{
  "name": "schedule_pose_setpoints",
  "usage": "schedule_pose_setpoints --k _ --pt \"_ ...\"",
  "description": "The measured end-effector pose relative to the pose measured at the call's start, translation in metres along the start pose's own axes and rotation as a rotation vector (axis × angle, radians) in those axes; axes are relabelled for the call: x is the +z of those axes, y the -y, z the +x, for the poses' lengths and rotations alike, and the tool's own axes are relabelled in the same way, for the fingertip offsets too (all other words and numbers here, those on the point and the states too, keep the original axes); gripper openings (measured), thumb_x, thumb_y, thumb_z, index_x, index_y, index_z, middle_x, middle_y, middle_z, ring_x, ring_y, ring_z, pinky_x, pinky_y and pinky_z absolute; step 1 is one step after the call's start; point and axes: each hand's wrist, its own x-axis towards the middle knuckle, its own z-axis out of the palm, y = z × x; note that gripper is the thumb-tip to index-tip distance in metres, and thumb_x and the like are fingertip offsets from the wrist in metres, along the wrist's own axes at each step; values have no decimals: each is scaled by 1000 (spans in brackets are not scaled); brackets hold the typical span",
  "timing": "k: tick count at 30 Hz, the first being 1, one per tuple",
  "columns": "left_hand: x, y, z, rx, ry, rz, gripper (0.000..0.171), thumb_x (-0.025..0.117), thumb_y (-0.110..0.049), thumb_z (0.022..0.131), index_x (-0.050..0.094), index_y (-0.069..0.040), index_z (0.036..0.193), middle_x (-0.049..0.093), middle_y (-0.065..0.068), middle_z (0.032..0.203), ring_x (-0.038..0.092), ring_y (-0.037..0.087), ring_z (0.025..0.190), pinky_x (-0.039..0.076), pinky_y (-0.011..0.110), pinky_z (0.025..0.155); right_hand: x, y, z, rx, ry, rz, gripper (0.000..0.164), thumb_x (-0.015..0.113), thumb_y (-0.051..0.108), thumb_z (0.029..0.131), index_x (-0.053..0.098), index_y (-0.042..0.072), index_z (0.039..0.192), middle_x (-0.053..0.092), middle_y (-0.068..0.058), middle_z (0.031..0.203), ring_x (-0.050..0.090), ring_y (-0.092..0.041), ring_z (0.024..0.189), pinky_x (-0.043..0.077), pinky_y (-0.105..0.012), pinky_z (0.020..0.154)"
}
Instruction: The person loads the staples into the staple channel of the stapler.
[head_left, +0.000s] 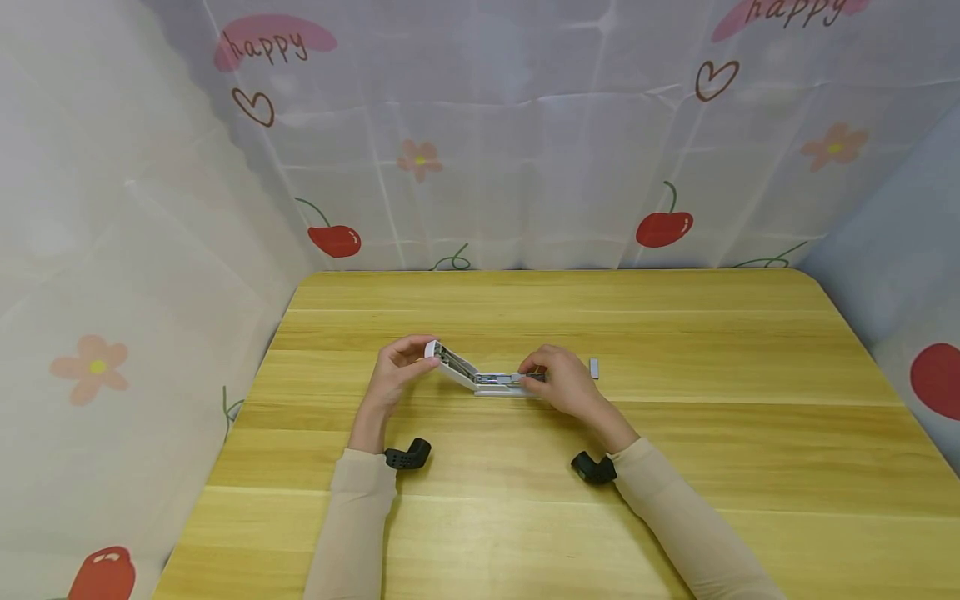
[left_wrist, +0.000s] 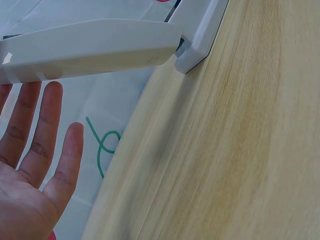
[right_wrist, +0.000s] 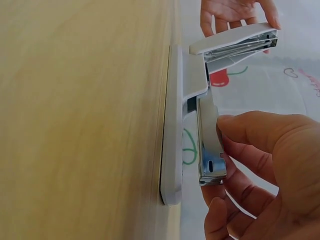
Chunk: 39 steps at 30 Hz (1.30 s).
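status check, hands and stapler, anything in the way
Left hand grips raised top, right hand pinches magazine. Stapler open on table. Small grey strip beside right hand, nothing seems in the way.

Brown lettering (head_left: 268, 47) on the backdrop (head_left: 510, 133) reads "happy" (twice over).

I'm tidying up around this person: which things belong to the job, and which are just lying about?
In the job:
open stapler
left hand, gripping it
right hand, gripping it

Lying about:
grey strip, untouched, perhaps spare staples
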Motion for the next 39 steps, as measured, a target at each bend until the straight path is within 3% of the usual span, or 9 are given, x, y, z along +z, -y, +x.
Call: schedule_pose_setpoints --k 8,16,20,29,37,39 --pt "-1 0 0 0 4 -4 28 67 4 85 71 -9 110 68 -8 104 61 7 91 50 19 79 0 -3 1 18 10 26 8 70 18 89 76 14 93 68 0 91 60 -14 81 51 -33 73" --pt "-1 1 0 8 13 -8 32 67 4 85 71 -21 105 68 -8 103 61 6 89 50 19 78 -1 -4 0 5 12 33 11 71 19 89 77 12 95 68 0 89 61 -12 78 50 -29 70" --pt "-1 1 0 8 12 -6 30 67 4 85 71 -17 107 69 -8 103 61 6 90 50 19 78 0 -5 1 6 17 35 13 71 20 89 78 12 97 68 0 88 60 -11 77 49 -27 68" --pt "-1 1 0 -5 5 8 31 67 4 86 64 6 116 69 -8 104 61 7 91 51 20 79 -1 -7 0 4 58 45 18 75 25 86 76 11 97 67 -1 90 57 -11 76 47 -28 70" --pt "-1 1 0 3 5 0 29 66 5 86 69 -5 113 69 -8 103 61 7 90 51 20 78 -2 -6 -1 30 64 109 17 78 22 84 75 9 94 65 -2 88 57 -12 76 48 -29 70" --pt "-1 1 0 2 4 0 29 66 5 85 69 -3 113 69 -8 103 61 7 90 51 20 78 -2 -6 -1 30 60 121 17 78 22 83 74 9 93 65 -1 87 57 -12 76 49 -29 71"
